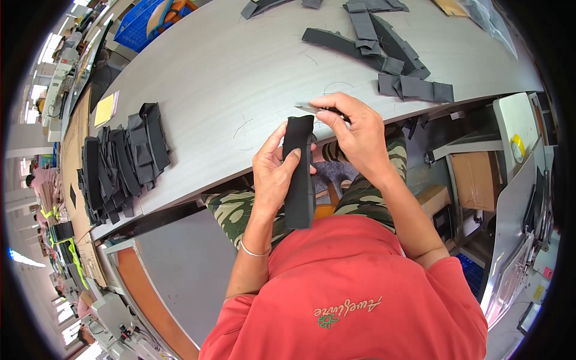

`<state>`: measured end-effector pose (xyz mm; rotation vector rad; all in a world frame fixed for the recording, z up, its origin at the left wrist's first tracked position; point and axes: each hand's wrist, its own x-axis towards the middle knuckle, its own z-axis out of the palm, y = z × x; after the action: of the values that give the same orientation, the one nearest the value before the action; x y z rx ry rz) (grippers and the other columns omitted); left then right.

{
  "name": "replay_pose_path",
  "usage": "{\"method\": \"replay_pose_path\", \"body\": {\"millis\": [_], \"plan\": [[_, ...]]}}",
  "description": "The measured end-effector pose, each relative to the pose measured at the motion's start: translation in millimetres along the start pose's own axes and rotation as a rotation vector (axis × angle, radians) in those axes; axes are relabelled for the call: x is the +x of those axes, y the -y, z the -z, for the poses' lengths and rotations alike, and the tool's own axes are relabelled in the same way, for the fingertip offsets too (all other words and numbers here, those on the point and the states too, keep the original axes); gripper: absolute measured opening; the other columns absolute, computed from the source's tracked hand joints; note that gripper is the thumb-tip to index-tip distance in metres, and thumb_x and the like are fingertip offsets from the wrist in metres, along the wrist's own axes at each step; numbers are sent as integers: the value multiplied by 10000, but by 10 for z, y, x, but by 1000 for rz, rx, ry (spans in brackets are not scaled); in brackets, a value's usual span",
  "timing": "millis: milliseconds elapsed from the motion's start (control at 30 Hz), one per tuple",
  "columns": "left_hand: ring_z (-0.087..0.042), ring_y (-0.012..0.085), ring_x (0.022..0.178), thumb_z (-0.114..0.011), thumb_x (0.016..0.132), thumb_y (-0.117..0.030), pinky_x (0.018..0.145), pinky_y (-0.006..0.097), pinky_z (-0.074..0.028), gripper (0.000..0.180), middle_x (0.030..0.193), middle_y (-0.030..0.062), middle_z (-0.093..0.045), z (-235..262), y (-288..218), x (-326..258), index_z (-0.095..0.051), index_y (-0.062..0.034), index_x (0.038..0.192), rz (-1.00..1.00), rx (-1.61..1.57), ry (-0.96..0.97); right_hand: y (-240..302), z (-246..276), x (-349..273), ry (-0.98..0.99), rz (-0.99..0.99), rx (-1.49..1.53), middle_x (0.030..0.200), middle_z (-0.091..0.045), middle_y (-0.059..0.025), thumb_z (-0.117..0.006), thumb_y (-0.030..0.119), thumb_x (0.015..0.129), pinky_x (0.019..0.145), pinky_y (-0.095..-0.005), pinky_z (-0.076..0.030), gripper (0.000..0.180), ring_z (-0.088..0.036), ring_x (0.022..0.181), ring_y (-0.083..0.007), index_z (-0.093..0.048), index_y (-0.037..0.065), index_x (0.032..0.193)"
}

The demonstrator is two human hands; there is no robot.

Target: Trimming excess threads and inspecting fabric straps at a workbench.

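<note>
My left hand (271,174) grips a dark grey fabric strip (298,198) upright at the table's near edge, thumb across its front and fingers behind. The strip's upper end is black and its lower end hangs over my lap. In my closed right hand (360,135) is a pair of thread snips (309,109). Their pointed metal tips stick out to the left, just above the strip's top end, and their handle is mostly hidden by my fingers. Whether the blades touch the fabric I cannot tell.
On the left of the pale table (204,90) lies a row of dark strips (123,165) beside a yellow notepad (105,110). More strips (393,51) are strewn at the far right, near a clear plastic bag (492,24). A blue crate (133,29) stands beyond the table's far-left edge.
</note>
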<state>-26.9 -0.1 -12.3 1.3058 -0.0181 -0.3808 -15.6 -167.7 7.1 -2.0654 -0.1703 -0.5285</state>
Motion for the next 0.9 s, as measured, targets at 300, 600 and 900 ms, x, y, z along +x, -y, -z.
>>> {"method": "replay_pose_path", "body": {"millis": [300, 600, 900], "plan": [[-656, 148, 708, -540, 898, 45, 621, 252, -543, 276, 957, 133, -674, 52, 83, 59, -526, 9, 1171, -5, -34, 21, 66, 26, -142, 263, -117, 270, 713, -629, -64, -646, -57, 696, 503, -268, -469, 164, -624, 580, -154, -662, 28, 835], [-654, 148, 848, -544, 905, 2, 723, 247, -521, 270, 968, 146, -676, 80, -15, 50, -469, -37, 1161, 98, -255, -44, -85, -130, -418, 127, 350, 31, 650, -574, -24, -662, -31, 552, 482, -325, -443, 304, -586, 559, -208, -663, 104, 824], [-621, 179, 989, -592, 884, 2, 834, 280, -511, 462, 1122, 173, -615, 104, -2, -6, -414, -17, 1310, -20, -332, 27, -49, -20, -434, 277, 68, 208, 758, -642, -50, -678, -34, 612, 597, -289, -506, 313, -642, 673, -204, -678, 73, 906]]}}
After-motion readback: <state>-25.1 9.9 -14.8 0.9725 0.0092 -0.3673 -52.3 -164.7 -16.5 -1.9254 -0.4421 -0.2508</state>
